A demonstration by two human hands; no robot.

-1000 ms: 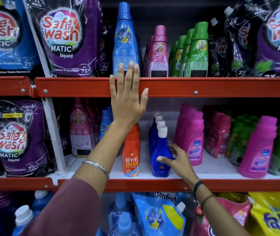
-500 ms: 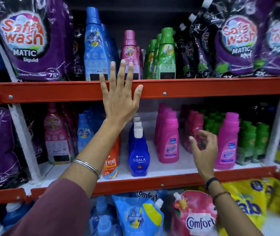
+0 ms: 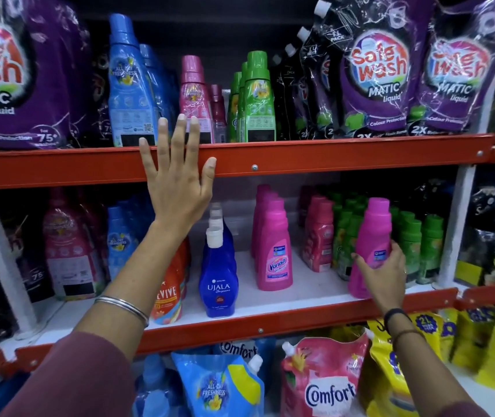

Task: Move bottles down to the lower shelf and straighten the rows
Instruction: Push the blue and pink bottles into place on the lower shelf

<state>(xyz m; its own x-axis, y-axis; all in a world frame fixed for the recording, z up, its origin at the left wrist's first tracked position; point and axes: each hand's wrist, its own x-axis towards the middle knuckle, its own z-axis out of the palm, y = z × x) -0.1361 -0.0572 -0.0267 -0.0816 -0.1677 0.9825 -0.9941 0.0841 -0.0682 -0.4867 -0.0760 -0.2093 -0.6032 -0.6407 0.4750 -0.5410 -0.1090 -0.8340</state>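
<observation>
My left hand (image 3: 177, 179) lies flat with fingers spread against the red front rail of the upper shelf (image 3: 330, 155), holding nothing. My right hand (image 3: 383, 272) wraps around the lower body of a lone pink Vanish bottle (image 3: 374, 233) standing at the front right of the middle shelf (image 3: 270, 296). To its left stands a row of pink Vanish bottles (image 3: 273, 251), then a row of blue Ujala bottles (image 3: 218, 272). An orange Revive bottle (image 3: 169, 293) is partly hidden by my left forearm. Blue (image 3: 127, 85), pink (image 3: 193, 94) and green bottles (image 3: 256, 97) stand on the upper shelf.
Purple Safe Wash pouches (image 3: 381, 73) fill both ends of the upper shelf. Small dark-pink (image 3: 318, 239) and green bottles (image 3: 411, 242) crowd behind my right hand. Comfort pouches (image 3: 324, 383) and yellow pouches (image 3: 492, 350) sit on the shelf below. A white upright (image 3: 455, 230) bounds the right side.
My right hand left the blue Ujala bottle, travelled right along the middle shelf and closed on the lone pink Vanish bottle. The view shifted right. My left hand stayed on the rail.
</observation>
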